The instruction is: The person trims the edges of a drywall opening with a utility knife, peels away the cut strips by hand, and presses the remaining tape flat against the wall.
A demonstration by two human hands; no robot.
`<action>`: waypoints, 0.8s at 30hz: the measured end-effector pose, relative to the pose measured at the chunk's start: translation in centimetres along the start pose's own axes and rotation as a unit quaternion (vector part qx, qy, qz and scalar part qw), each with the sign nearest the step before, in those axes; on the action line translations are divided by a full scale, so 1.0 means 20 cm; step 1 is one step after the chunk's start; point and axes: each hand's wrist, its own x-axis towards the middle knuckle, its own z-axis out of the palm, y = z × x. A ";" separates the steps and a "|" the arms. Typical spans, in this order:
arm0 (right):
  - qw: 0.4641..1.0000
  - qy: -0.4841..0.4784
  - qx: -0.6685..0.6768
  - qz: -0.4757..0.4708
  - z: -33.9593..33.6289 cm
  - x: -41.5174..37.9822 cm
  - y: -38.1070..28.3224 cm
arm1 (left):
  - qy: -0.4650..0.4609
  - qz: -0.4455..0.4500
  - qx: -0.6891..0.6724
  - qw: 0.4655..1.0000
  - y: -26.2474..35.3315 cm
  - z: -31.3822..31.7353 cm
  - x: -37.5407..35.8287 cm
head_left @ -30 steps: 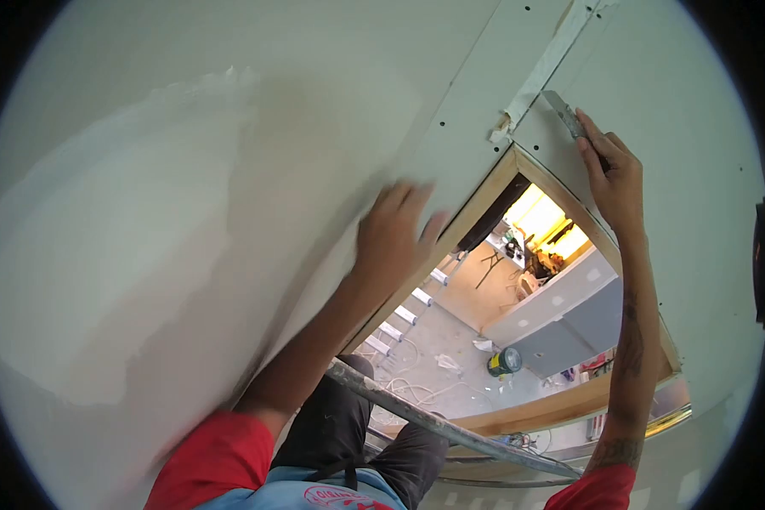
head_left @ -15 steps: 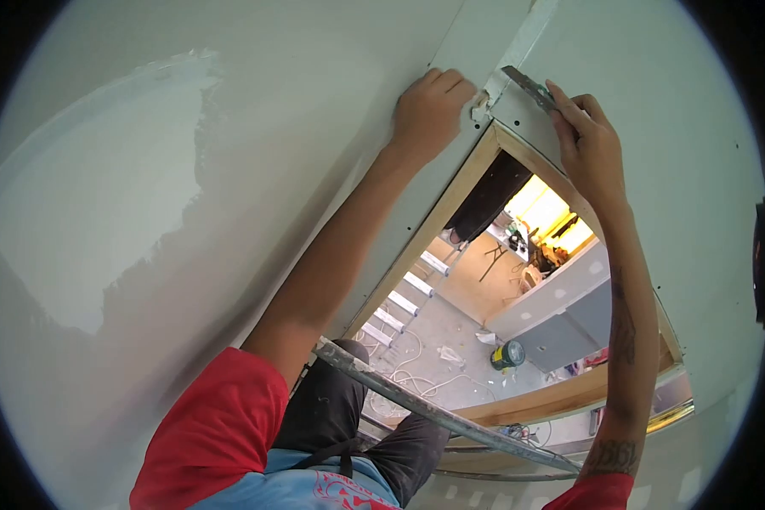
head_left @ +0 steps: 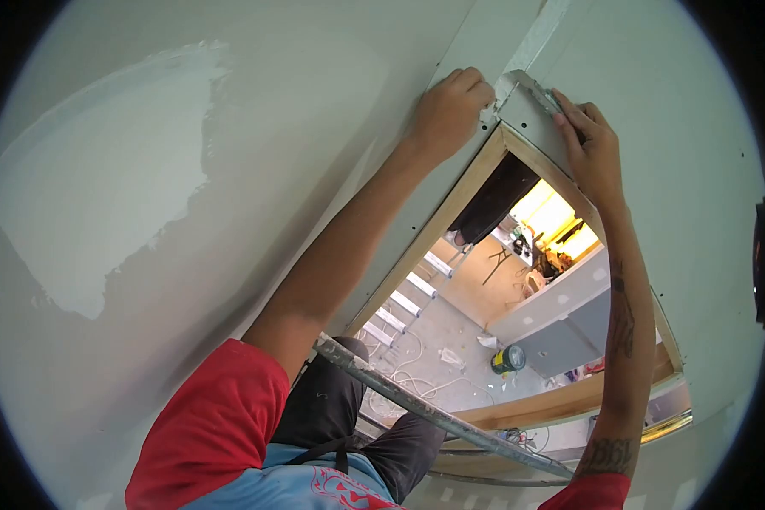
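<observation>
My left hand (head_left: 452,117) is closed against the drywall, its fingers curled at the upper corner of a framed opening. What the fingertips pinch, if anything, is hidden. Beside them shows a torn white scrap (head_left: 488,111), and a pale strip of joint tape (head_left: 542,36) runs up the seam from there. In my right hand (head_left: 593,146) is what looks like a utility knife (head_left: 539,92) with a long flat blade. Its blade points up and left, and the tip lies at the seam close to my left hand.
Below the corner is an opening with a wooden frame (head_left: 450,212), showing a floor far down with a bucket (head_left: 508,359), cords and a ladder (head_left: 405,303). A metal rail (head_left: 433,408) crosses before my legs. Smoothed compound (head_left: 119,170) covers the left wall.
My left hand has shifted slightly right, towards the seam. The knife's blade has turned and now catches light, with its tip nearer the left fingers. The view has tilted a little.
</observation>
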 end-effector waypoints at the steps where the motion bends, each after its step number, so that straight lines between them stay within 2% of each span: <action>1: 1.000 0.001 0.000 0.000 0.00 0.00 0.00 | 0.020 -0.001 -0.009 1.000 -0.01 0.01 -0.03; 3: 1.000 -0.003 -0.019 -0.013 -0.01 0.00 0.00 | 0.038 -0.002 -0.017 0.999 0.01 0.00 -0.05; 5: 1.000 -0.002 -0.016 -0.001 0.00 0.00 -0.01 | 0.069 -0.072 -0.062 0.993 0.05 -0.01 -0.06; 8: 1.000 -0.002 -0.022 0.007 0.01 0.00 0.00 | 0.060 -0.046 -0.041 0.996 0.09 0.02 -0.01; 15: 1.000 0.010 -0.017 -0.009 0.01 0.00 0.02 | 0.019 -0.066 0.020 0.997 0.04 0.05 -0.04; 18: 1.000 0.007 -0.024 0.000 0.01 -0.01 0.02 | 0.028 -0.094 -0.001 0.995 0.08 0.03 -0.08; 20: 1.000 0.008 -0.018 0.006 0.02 0.00 0.02 | 0.066 -0.114 -0.039 0.990 0.11 0.02 -0.06; 21: 1.000 0.008 -0.014 0.011 0.02 0.00 0.03 | 0.066 -0.115 -0.038 0.990 0.12 0.02 -0.03; 23: 1.000 0.004 -0.012 0.014 0.02 -0.01 0.03 | 0.040 -0.035 -0.011 0.999 0.12 0.03 0.01; 24: 1.000 0.001 -0.012 0.018 0.02 -0.01 0.03 | 0.041 -0.034 -0.011 0.998 0.10 0.04 0.02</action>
